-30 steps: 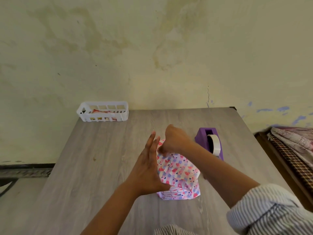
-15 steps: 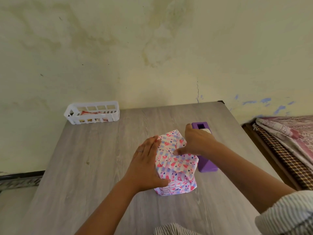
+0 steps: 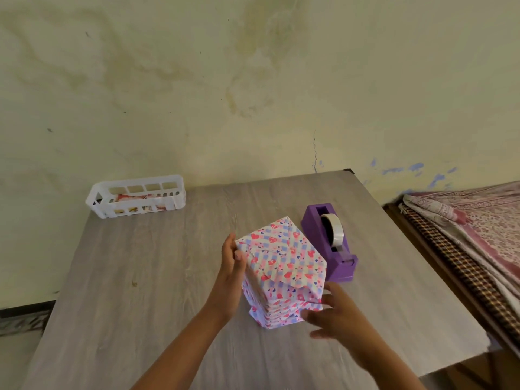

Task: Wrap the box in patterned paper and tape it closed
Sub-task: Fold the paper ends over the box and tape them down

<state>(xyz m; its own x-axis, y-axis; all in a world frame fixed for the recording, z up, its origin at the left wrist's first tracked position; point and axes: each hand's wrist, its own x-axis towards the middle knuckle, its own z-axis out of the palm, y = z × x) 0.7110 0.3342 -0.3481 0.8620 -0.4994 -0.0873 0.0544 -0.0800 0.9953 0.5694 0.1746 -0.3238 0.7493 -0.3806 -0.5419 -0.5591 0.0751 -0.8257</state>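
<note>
1. Bare, the right hand [image 3: 330,315] touches the wrapped box [image 3: 281,274] low, fingers spread, gripping nothing.
2. The left hand [image 3: 232,273], fingers straight, steadies the upright box mid-table [image 3: 157,277].
3. The purple tape dispenser [image 3: 329,243] waits beside, toward the right edge.
4. A white basket [image 3: 136,196] occupies the far-left corner.

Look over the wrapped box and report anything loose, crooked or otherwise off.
The wrapped box stands upright, its top folds lying flat. The paper flares out loosely at its lower right corner, by the right hand. The left hand rests flat against its left side.

Stained yellowish wall [image 3: 197,80] (cracked, blue-flecked) behind grey wood-grain table [image 3: 140,291]
</note>
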